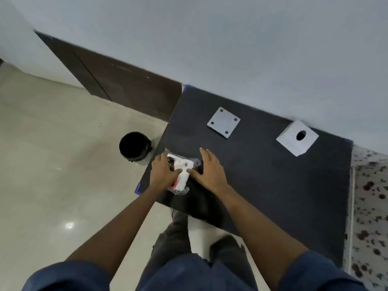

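A clear plastic bag (182, 186) holding a white gun-shaped tool with red and black parts lies near the front left corner of the black table (273, 185). My left hand (163, 174) grips the bag's left side, thumb lying across the white tool. My right hand (210, 171) rests on the bag's right side with straight fingers pointing away and the thumb touching the white tool. A square grey metal plate (223, 122) with four corner holes lies farther back. A white block (297, 138) with one round hole sits at the back right.
A black-lined waste bin (135, 148) stands on the glossy tiled floor left of the table. A dark wooden panel (126, 85) runs along the pale wall behind. A speckled stone surface (369, 206) borders the table's right edge. My legs are below the table's front edge.
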